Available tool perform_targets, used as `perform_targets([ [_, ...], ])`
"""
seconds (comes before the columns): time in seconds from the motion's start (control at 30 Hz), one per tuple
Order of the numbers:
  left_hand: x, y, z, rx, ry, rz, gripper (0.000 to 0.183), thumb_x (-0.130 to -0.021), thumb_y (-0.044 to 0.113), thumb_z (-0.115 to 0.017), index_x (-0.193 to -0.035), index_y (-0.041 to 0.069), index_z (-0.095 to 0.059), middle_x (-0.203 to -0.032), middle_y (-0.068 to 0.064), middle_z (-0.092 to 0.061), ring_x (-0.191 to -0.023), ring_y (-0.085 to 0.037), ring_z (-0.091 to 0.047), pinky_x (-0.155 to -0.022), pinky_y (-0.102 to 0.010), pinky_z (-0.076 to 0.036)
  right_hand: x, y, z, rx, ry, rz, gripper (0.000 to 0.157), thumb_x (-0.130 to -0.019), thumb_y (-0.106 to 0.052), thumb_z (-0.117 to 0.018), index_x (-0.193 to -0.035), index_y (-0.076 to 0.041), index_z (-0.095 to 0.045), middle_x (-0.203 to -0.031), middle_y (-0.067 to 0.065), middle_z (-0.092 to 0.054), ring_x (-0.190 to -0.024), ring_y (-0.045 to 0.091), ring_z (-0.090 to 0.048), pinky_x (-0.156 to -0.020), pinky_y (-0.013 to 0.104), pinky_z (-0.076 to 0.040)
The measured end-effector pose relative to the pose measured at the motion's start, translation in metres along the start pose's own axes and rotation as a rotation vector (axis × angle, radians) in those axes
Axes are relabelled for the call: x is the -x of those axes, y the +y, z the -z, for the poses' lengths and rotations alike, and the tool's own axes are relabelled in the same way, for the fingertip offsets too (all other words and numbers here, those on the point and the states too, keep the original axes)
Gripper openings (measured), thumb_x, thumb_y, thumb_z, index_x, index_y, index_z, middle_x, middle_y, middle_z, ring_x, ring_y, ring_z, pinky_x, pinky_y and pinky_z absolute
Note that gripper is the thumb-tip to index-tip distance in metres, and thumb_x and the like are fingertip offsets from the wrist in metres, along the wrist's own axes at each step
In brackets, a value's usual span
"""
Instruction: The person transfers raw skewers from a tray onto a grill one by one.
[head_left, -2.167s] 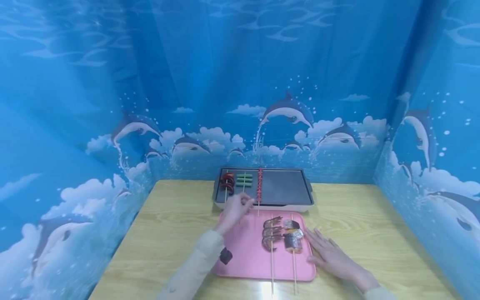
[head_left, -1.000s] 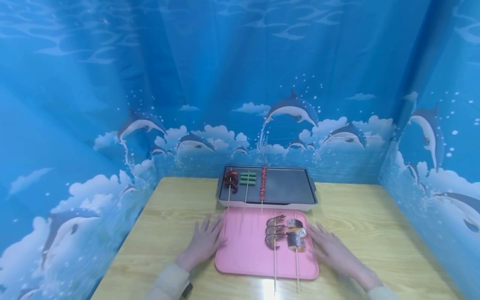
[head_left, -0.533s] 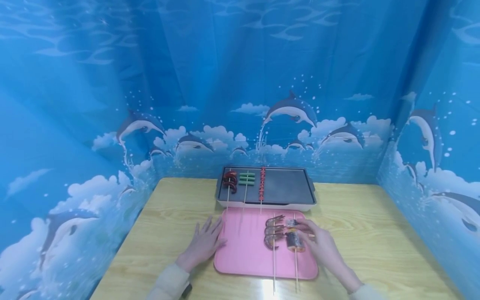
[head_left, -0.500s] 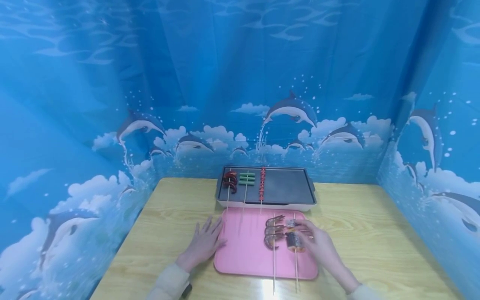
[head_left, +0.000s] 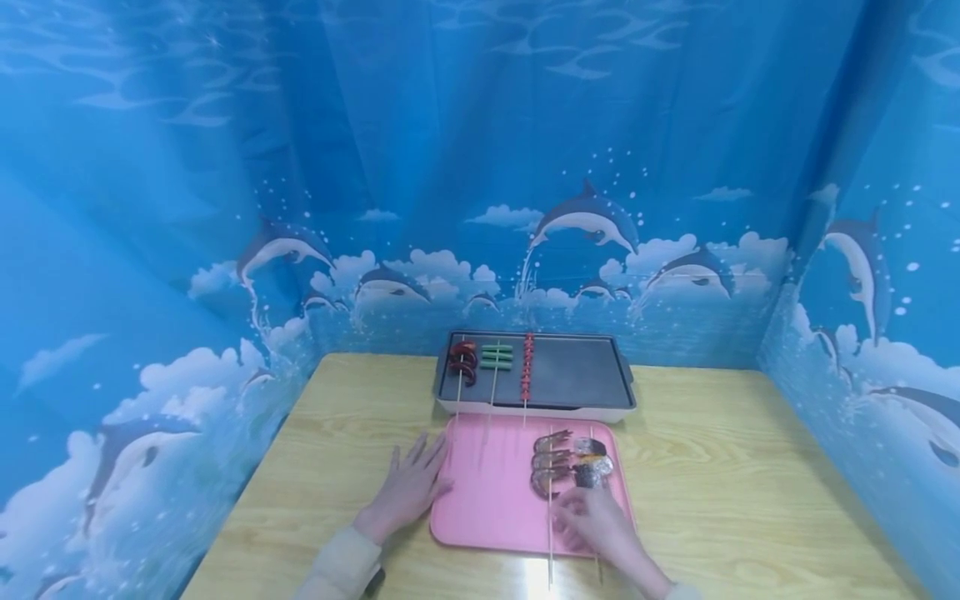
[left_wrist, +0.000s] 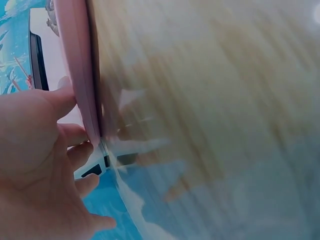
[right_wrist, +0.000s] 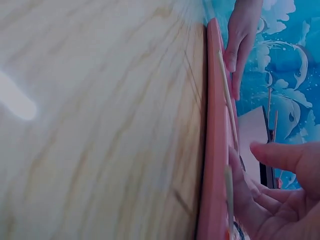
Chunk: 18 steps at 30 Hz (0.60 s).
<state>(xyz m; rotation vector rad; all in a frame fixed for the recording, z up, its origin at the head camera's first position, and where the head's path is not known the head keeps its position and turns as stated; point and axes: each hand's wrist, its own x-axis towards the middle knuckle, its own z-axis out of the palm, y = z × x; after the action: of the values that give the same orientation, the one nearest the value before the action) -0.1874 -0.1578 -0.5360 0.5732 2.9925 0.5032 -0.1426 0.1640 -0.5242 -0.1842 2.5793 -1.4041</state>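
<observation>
On a pink tray (head_left: pixel 480 512) lie a shrimp skewer (head_left: pixel 551 481) and, to its right, a fish-chunk skewer (head_left: pixel 588 475), their sticks pointing toward the person. My right hand (head_left: pixel 596 521) is over the lower part of both, its fingertips right at the shrimp skewer's stick. In the right wrist view, the thumb (right_wrist: pixel 275 155) stands apart from the fingers beside a thin stick (right_wrist: pixel 227 95). My left hand (head_left: pixel 407 492) rests spread at the tray's left edge. Its thumb touches the tray's rim (left_wrist: pixel 82 75) in the left wrist view.
Behind the tray stands a dark flat grill (head_left: pixel 577 375) bearing a skewer of dark red curled pieces (head_left: pixel 465 364), one of green pieces (head_left: pixel 496 365) and one of small red pieces (head_left: pixel 527 371). Their sticks overhang the tray. A dolphin-print curtain (head_left: pixel 465 167) surrounds the wooden table (head_left: pixel 697 467).
My left hand has left the green skewer's stick and come to the tray's left edge. My right hand moved from the right edge over the fish, then down and left toward the shrimp skewer's stick.
</observation>
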Motion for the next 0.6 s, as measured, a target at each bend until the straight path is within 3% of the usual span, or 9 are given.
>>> perform_targets([
  [0.17, 0.0000, 0.0005, -0.0004, -0.006, -0.005, 0.003, 0.062, -0.105, 0.037, -0.051, -0.155, 0.003, -0.038, -0.165, -0.012, -0.029, -0.152, -0.043, -0.020, -0.116, -0.076, -0.010, -0.0002, 0.0018, -0.0052, -0.060, -0.058, 0.015, 0.024, -0.087, -0.015, -0.078, -0.102, 0.002, -0.070, -0.076, 0.004, -0.073, -0.060, 0.015, -0.067, -0.053, 0.028, -0.058],
  [0.6, 0.0006, -0.0007, -0.0004, 0.009, 0.014, -0.012, 0.064, -0.104, 0.039, -0.053, -0.154, 0.001, -0.039, -0.164, -0.014, -0.030, -0.152, -0.044, -0.020, -0.116, -0.076, -0.009, -0.0041, 0.0064, -0.0078, -0.171, -0.096, 0.009, 0.023, -0.084, -0.008, -0.079, -0.099, 0.006, -0.069, -0.078, 0.011, -0.075, -0.063, 0.019, -0.070, -0.057, 0.030, -0.061],
])
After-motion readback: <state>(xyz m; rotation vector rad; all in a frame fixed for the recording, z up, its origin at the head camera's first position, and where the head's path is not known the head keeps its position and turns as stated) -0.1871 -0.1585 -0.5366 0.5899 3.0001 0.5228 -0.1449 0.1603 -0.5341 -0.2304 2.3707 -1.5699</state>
